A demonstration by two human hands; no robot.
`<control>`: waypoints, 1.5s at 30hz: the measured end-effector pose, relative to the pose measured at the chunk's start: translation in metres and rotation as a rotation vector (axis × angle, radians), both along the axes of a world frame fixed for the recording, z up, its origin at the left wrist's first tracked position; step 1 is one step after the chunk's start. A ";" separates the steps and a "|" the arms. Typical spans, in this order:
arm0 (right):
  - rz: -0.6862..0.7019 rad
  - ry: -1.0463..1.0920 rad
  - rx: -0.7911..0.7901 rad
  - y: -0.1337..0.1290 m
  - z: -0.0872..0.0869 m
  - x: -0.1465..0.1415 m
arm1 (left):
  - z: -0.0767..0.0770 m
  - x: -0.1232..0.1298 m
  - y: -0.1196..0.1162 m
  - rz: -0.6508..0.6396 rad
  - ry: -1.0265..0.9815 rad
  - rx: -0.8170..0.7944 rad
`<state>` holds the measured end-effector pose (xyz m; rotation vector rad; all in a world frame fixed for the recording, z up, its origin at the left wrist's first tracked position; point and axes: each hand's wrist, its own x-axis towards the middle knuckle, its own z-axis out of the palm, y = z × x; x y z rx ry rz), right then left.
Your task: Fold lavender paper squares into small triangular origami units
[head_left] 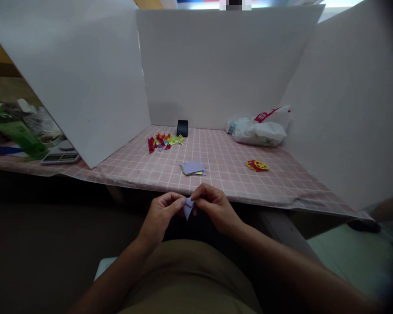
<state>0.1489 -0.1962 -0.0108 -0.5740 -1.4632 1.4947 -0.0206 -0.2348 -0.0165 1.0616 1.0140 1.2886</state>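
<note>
A small folded piece of lavender paper (188, 210), pointed at the bottom, is held between both hands just in front of the table edge. My left hand (162, 213) pinches its left side between thumb and fingers. On the other side, my right hand (216, 207) is closed on the upper right corner, thumb and index finger together. Beyond the hands, a stack of square paper sheets (192, 167) lies on the table, lavender on top with yellow showing below. Farther back is a pile of small folded paper pieces (163, 141) in red, orange, yellow and blue.
Red and yellow cut-out shapes (257, 165) lie at right on the checked tablecloth (222, 152). Behind are a white plastic bag (260, 131) and a black phone (182, 128). White boards (222, 65) enclose the table. At left are a scale (61, 156) and green bottle (18, 133).
</note>
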 end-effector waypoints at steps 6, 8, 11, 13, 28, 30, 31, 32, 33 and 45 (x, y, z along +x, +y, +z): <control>0.041 -0.026 -0.023 0.001 0.001 0.001 | 0.008 0.000 -0.001 0.031 0.063 0.021; 0.052 -0.035 -0.026 0.001 0.001 0.002 | 0.010 -0.001 -0.001 0.043 0.097 0.032; 0.049 -0.064 -0.017 0.001 0.002 0.003 | 0.012 -0.004 0.000 0.042 0.130 0.032; 0.047 -0.098 0.020 0.001 0.002 0.003 | 0.012 -0.006 0.001 0.040 0.140 0.027; -0.067 -0.193 0.185 0.000 -0.001 0.002 | 0.008 -0.002 -0.001 0.028 0.108 0.002; -0.066 -0.227 0.252 0.000 -0.003 0.004 | 0.009 -0.003 -0.001 0.028 0.118 0.009; -0.067 -0.241 0.276 0.001 -0.004 0.004 | 0.010 -0.003 -0.001 0.028 0.123 0.014; -0.071 -0.251 0.294 0.001 -0.004 0.005 | 0.010 -0.003 -0.001 0.028 0.127 0.017; -0.071 -0.254 0.307 0.001 -0.005 0.005 | 0.010 -0.003 -0.001 0.030 0.131 0.021; 0.114 -0.131 0.120 0.006 0.000 0.006 | 0.004 -0.004 0.001 -0.021 0.071 -0.003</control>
